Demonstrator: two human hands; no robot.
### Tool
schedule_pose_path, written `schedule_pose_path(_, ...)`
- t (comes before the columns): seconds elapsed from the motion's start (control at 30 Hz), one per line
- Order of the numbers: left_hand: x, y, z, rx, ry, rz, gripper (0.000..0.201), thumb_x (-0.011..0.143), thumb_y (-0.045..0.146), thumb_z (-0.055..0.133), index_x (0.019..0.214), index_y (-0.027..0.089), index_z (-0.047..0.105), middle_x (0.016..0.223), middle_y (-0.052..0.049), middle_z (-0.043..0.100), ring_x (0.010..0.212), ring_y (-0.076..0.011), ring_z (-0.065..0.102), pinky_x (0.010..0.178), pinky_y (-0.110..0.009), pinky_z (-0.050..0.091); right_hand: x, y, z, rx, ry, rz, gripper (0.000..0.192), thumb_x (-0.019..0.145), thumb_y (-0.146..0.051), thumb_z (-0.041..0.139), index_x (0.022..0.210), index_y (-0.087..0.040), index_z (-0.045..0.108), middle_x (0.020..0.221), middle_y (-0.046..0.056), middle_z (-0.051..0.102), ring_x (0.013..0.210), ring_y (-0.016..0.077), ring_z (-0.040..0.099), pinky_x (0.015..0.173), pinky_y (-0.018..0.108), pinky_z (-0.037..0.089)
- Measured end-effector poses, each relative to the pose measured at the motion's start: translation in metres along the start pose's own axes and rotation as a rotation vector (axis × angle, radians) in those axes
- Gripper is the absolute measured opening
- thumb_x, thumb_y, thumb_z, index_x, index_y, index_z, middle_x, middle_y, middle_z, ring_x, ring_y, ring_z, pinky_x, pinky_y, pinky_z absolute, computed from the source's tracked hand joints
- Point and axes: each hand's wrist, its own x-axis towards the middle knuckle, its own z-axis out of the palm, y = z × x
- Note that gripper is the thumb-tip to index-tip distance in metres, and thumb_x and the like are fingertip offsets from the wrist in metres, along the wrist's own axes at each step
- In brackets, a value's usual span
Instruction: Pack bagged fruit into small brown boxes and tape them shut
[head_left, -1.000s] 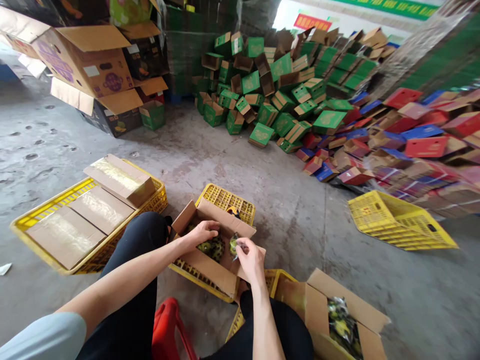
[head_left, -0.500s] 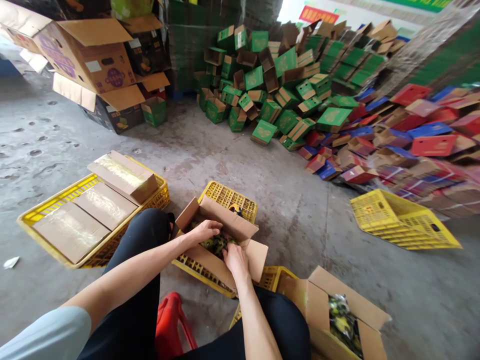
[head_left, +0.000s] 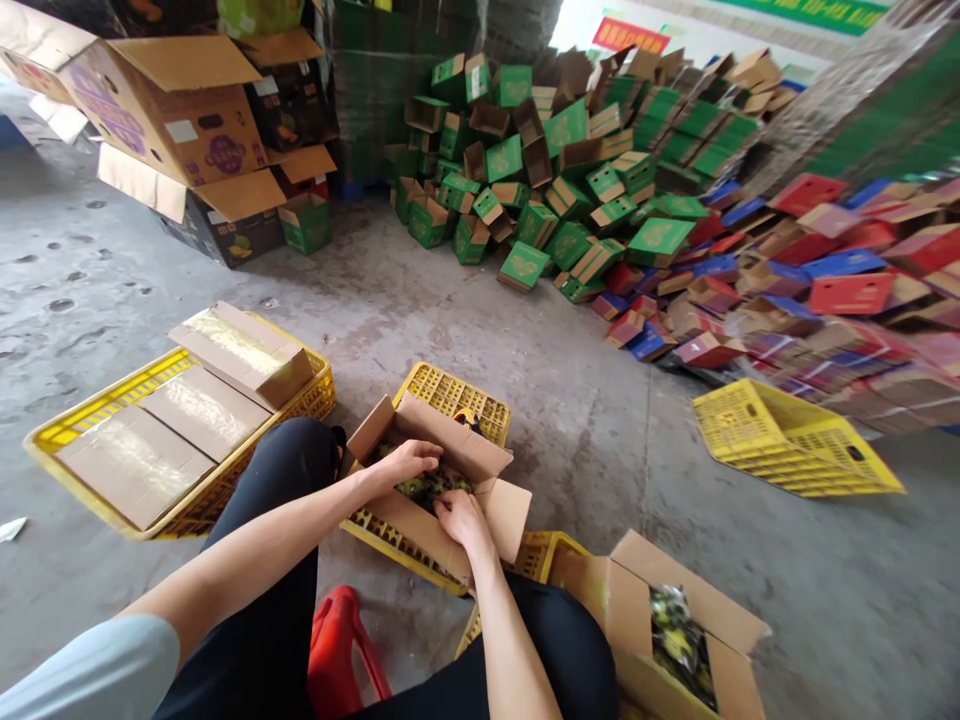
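Floor: grey concrete [head_left: 525, 340], with a heap of green boxes [head_left: 540, 160] and red and blue boxes [head_left: 810, 280] at the back.
Open box: a cardboard box [head_left: 420, 530] sits on a yellow crate [head_left: 454, 395] by the person's knees, green fruit [head_left: 431, 487] inside.
Left hand: left hand [head_left: 405, 462] reaches over the box, fingers curled loosely above the fruit; grip unclear.
Right hand: right hand [head_left: 461, 515] dips into the box, fingertips hidden among the fruit; grip unclear.
Left side: a crate of sealed boxes [head_left: 180, 420].
Right side: a second open box [head_left: 675, 630].
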Motion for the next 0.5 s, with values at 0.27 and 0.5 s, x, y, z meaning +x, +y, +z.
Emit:
schedule_pose_path(0.27,0.001,0.0,-0.002,-0.119,0.035,-0.063,0.062,0.075,0.03,0.077,0.134,0.014,0.067,0.129,-0.014,0.072,0.122,-0.0321,0.064,0.093,-0.036,0.052,-0.025,0.012,-0.045,0.233,0.312,-0.047,0.03,0.094,-0.036,0.052,0.082,-0.026,0.078,0.078,0.003,0.078,0.078,0.0214,0.073,0.075,0.027,0.049)
schedule_pose_path(0.5,0.005,0.007,0.005,-0.567,-0.199,-0.137,0.073,0.067,0.024,0.069,0.14,0.018,0.06,0.111,-0.01,0.075,0.092,-0.0227,0.072,0.083,-0.033,0.054,-0.024,0.015,-0.044,0.781,0.364,-0.147,0.032,0.089,-0.052,0.061,0.079,-0.025,0.075,0.089,0.003,0.08,0.084,0.0235,0.074,0.082,0.031,0.059)
